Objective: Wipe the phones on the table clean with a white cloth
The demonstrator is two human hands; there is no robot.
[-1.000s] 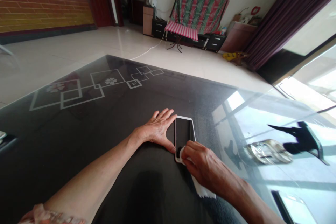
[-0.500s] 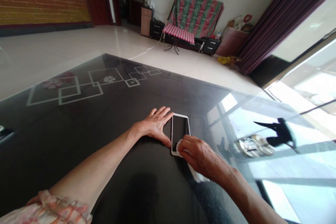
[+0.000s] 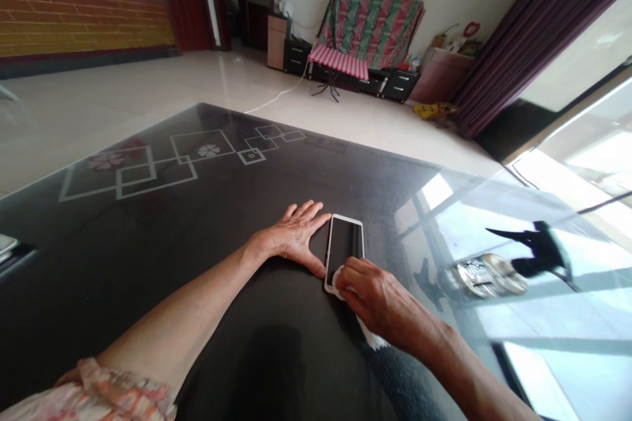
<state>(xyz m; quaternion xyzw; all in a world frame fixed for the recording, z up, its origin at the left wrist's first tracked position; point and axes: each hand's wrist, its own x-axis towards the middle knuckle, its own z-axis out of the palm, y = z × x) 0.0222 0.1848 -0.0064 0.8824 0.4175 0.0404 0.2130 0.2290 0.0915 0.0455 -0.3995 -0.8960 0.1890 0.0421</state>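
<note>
A phone with a white frame and dark screen (image 3: 345, 241) lies flat on the glossy black table (image 3: 276, 210). Fingers spread, my left hand (image 3: 296, 237) rests on the table at the phone's left edge, with the index fingertip near its top left corner and the thumb near its lower left side. My right hand (image 3: 368, 293) is closed on a white tissue (image 3: 372, 337), pressed to the lower part of the screen. Part of the tissue trails below that hand onto the table.
To the right are a round metallic tin (image 3: 486, 275) and a black object with a pointed arm (image 3: 543, 250). A pale flat item (image 3: 6, 245) sits at the far left edge. Beyond the table stands a small stool with a striped top (image 3: 340, 62).
The view has shifted slightly, and the pale item at the left shows more. The phone appears a little farther right of my left hand. My right hand still holds the tissue on the screen.
</note>
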